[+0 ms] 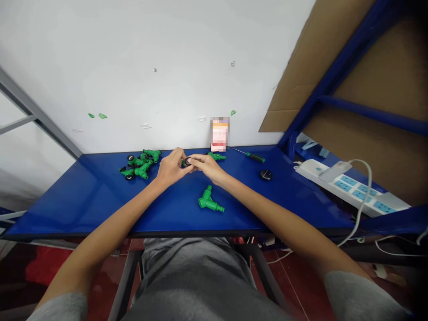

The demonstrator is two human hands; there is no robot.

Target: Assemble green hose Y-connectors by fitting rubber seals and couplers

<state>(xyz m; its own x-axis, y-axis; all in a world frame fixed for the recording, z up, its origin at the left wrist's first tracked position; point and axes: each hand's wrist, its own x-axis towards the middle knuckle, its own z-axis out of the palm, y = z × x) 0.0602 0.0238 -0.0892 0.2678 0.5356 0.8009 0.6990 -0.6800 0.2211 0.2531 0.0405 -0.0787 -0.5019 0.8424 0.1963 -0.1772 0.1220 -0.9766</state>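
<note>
My left hand (pixel 171 168) and my right hand (pixel 210 168) meet above the back middle of the blue table. Between their closed fingertips is a small black ring-shaped part (pixel 188 161), pinched by my right thumb and finger. A sliver of green shows beside it at my left fingers; most of that piece is hidden. Nearer to me lies a green Y-shaped hose fitting (pixel 210 200), touched by neither hand. Another green fitting (pixel 218 156) lies just behind my right hand. To the left is a pile of several green fittings with black parts (pixel 142 167).
A screwdriver (pixel 256 158) and a round black object (pixel 266 174) lie at the right. An upright card-like thing (pixel 220 133), blurred out, leans on the white wall. A white power strip (pixel 347 185) with a cable lines the right side, near a blue metal frame (pixel 334 62).
</note>
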